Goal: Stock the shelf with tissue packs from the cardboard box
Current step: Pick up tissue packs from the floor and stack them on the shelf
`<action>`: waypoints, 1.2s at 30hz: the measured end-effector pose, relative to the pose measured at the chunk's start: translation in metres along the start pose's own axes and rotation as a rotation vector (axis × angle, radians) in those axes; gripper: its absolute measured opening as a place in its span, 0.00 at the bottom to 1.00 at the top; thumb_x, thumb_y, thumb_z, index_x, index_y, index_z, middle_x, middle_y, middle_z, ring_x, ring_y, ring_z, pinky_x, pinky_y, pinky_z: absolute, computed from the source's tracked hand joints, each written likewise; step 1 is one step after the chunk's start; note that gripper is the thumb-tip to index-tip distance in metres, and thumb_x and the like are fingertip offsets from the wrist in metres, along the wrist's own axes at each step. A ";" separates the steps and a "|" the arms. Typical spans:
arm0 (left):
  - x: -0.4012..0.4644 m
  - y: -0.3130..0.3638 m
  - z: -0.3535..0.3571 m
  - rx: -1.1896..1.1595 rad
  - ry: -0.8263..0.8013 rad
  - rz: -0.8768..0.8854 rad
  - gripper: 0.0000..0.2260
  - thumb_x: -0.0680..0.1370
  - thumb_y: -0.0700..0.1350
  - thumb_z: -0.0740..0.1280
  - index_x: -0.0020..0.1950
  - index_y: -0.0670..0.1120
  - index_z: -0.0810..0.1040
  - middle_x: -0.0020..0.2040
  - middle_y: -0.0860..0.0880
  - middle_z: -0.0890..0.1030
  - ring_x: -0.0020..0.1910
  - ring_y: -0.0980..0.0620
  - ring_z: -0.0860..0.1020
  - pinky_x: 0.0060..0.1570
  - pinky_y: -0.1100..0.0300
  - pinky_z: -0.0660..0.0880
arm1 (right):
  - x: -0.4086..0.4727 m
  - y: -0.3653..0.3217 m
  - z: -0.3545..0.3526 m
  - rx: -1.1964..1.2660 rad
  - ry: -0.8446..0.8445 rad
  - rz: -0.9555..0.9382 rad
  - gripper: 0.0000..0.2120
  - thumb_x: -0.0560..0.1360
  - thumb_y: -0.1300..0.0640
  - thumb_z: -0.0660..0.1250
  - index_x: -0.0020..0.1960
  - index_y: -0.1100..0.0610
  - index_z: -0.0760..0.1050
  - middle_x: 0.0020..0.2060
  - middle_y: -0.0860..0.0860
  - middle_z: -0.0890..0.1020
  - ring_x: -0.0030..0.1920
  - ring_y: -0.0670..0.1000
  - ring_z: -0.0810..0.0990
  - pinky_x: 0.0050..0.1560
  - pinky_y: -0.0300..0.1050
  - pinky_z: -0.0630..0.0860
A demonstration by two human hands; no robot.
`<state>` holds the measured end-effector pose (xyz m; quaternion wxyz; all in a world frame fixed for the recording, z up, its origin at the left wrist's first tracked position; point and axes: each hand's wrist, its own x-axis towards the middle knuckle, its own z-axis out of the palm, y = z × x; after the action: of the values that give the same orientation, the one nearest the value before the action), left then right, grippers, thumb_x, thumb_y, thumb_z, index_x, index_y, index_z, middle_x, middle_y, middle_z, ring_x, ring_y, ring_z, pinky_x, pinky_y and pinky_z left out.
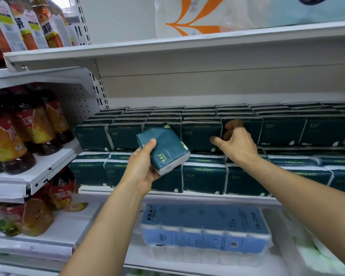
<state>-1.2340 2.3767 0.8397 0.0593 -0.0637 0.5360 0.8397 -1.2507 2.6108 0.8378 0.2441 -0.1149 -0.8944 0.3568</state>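
The white metal shelf unit (187,46) fills the view; its boards are flat painted sheet steel on angled brackets, with a perforated back panel and slotted uprights at left. The middle shelf board (167,193) carries the stocked tissue packs (203,177): rectangular, soft-sided blocks in smooth dark teal film with white side strips and small pale lettering. They stand in two stacked tiers, packed side by side and several rows deep, faces forward.

On the board below lies a large blue toilet-roll multipack (203,226), wrapped in glossy clear film, its rolls forming rounded ridges along the front edge. On the top board stands a bulk paper pack (197,14), white film with an orange printed motif. The adjoining bay at left holds plastic iced-tea bottles (18,136) with red and orange labels and dark liquid, ranked on several shelves.

The left hand (141,172) grips one loose tissue pack (165,148) in front of the upper tier, tilted with one corner up; the thumb presses its teal face and the fingers wrap beneath its white lower edge. This pack matches the stocked ones in colour and shape, and touches no shelf.

The right hand (237,142) reaches into the upper tier, its fingers curled into a gap between two packs and the thumb extended across the face of the pack to the left of the gap
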 end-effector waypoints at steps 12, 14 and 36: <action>-0.016 -0.013 0.036 0.487 -0.377 0.080 0.15 0.74 0.47 0.75 0.57 0.43 0.77 0.46 0.46 0.87 0.43 0.50 0.85 0.42 0.57 0.80 | -0.024 0.005 -0.045 0.453 -0.684 -0.140 0.20 0.70 0.39 0.71 0.49 0.55 0.83 0.38 0.49 0.80 0.37 0.47 0.70 0.35 0.40 0.64; -0.016 -0.018 0.046 0.524 -0.407 0.093 0.15 0.75 0.45 0.75 0.58 0.41 0.76 0.46 0.44 0.87 0.42 0.50 0.85 0.40 0.60 0.80 | -0.022 0.012 -0.055 0.442 -0.701 -0.115 0.18 0.70 0.45 0.72 0.53 0.56 0.82 0.39 0.49 0.80 0.35 0.45 0.70 0.34 0.39 0.64; 0.021 -0.028 0.088 0.585 -0.221 0.161 0.26 0.82 0.50 0.66 0.79 0.56 0.63 0.68 0.54 0.76 0.70 0.51 0.72 0.74 0.45 0.65 | 0.023 0.088 -0.084 0.480 -0.066 0.208 0.14 0.70 0.60 0.77 0.52 0.56 0.77 0.52 0.61 0.82 0.49 0.56 0.81 0.54 0.50 0.77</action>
<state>-1.2539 2.4691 0.8479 0.0662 0.0905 0.7483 0.6538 -1.2244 2.7318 0.8369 0.1971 -0.1334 -0.7749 0.5855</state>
